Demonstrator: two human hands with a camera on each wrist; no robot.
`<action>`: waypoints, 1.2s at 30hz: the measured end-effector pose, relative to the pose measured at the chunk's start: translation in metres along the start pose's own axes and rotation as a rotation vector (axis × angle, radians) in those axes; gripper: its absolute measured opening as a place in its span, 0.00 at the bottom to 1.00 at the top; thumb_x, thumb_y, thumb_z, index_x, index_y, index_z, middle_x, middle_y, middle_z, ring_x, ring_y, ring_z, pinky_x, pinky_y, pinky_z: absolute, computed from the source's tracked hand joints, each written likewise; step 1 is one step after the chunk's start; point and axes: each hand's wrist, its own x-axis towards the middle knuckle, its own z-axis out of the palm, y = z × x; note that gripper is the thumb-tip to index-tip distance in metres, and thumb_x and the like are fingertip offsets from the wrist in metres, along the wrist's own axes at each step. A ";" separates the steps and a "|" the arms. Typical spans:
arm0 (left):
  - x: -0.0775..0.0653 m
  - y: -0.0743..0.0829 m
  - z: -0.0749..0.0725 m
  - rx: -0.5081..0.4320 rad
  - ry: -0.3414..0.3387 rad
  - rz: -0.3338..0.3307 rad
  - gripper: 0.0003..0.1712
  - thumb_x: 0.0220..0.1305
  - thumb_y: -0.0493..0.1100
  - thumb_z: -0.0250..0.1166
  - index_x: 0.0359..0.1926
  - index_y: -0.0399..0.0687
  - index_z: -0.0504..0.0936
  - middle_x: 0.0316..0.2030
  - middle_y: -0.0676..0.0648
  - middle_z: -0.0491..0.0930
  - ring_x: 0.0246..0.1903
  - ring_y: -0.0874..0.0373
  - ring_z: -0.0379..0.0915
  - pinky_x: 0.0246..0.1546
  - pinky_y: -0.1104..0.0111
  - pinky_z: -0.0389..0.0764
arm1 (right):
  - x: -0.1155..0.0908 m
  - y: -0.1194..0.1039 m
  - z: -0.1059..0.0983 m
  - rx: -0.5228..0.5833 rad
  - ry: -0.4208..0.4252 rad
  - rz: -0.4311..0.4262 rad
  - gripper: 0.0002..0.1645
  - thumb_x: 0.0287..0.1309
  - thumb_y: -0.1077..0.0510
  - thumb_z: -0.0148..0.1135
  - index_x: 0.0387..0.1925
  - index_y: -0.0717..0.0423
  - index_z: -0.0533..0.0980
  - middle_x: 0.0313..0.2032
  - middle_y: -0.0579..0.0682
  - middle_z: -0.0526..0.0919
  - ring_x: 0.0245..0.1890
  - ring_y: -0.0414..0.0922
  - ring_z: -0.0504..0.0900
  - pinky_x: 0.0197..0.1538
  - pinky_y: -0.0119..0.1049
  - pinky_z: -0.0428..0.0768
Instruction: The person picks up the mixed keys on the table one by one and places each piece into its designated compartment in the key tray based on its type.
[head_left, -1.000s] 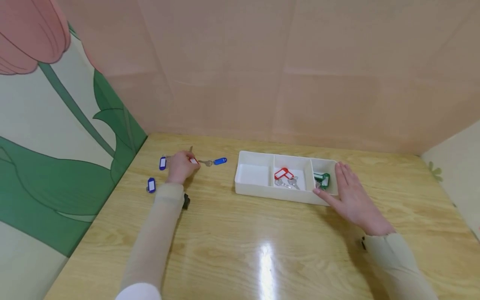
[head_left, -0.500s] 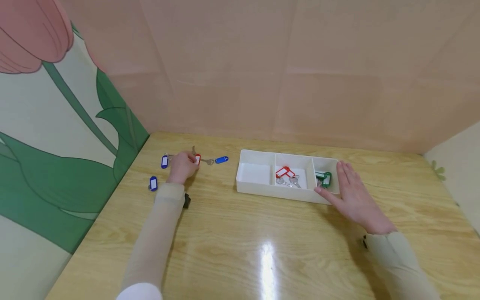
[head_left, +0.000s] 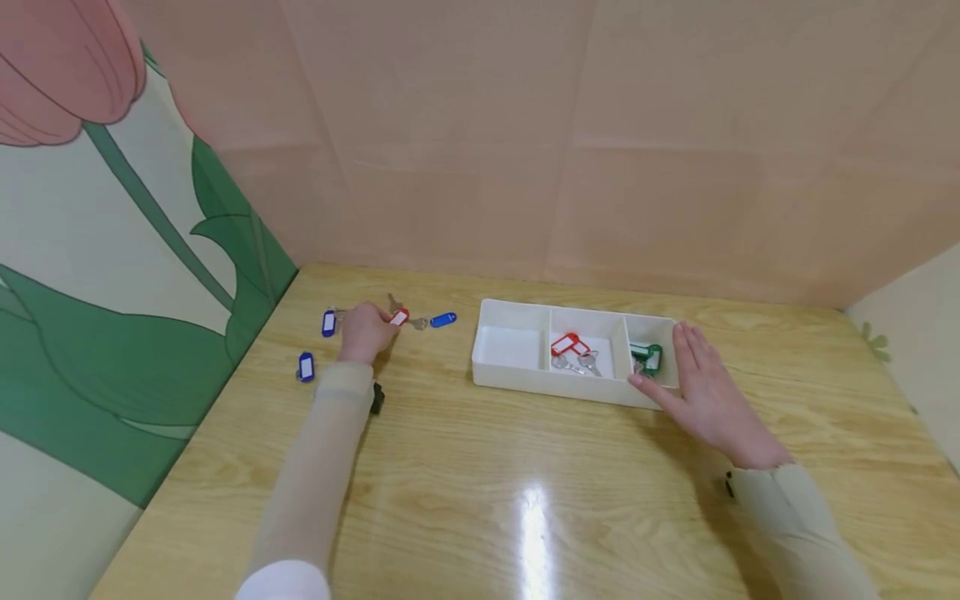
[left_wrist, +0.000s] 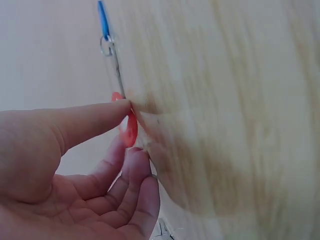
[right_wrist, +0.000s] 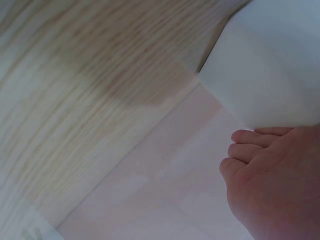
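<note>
Red key tag (head_left: 400, 317) pinched in the left hand (head_left: 366, 333), the right hand (head_left: 708, 400) straight-fingered against the white divided box (head_left: 551, 383), we judge the work partway in the head view: red tags (head_left: 562, 344) and green tags (head_left: 655, 359) inside, three blue tags (head_left: 443, 320) left on the table (head_left: 450, 483). Left wrist: the thumb (left_wrist: 95, 119) partly covers the held tag; we cannot tell which keys (head_left: 419, 323) are its own. Right wrist: hand and box are cropped.
</note>
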 end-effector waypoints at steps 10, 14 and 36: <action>-0.004 0.000 0.001 -0.141 -0.040 -0.024 0.14 0.64 0.35 0.70 0.50 0.37 0.83 0.48 0.37 0.81 0.47 0.43 0.76 0.50 0.54 0.78 | -0.003 0.001 0.000 0.014 0.009 -0.001 0.65 0.69 0.31 0.55 0.78 0.66 0.31 0.79 0.62 0.28 0.77 0.57 0.26 0.75 0.58 0.31; -0.008 0.002 -0.001 -0.190 -0.067 -0.024 0.12 0.66 0.37 0.70 0.49 0.38 0.85 0.49 0.39 0.82 0.48 0.45 0.76 0.51 0.54 0.78 | -0.003 0.003 0.001 0.015 0.018 -0.006 0.64 0.69 0.31 0.55 0.78 0.66 0.31 0.78 0.63 0.28 0.77 0.57 0.26 0.75 0.56 0.30; -0.022 0.016 -0.012 -0.445 0.145 0.084 0.12 0.68 0.45 0.71 0.47 0.43 0.86 0.41 0.45 0.84 0.41 0.51 0.79 0.41 0.61 0.79 | 0.001 0.003 0.003 0.020 0.024 -0.014 0.65 0.69 0.31 0.55 0.78 0.65 0.31 0.78 0.63 0.28 0.77 0.59 0.26 0.74 0.60 0.32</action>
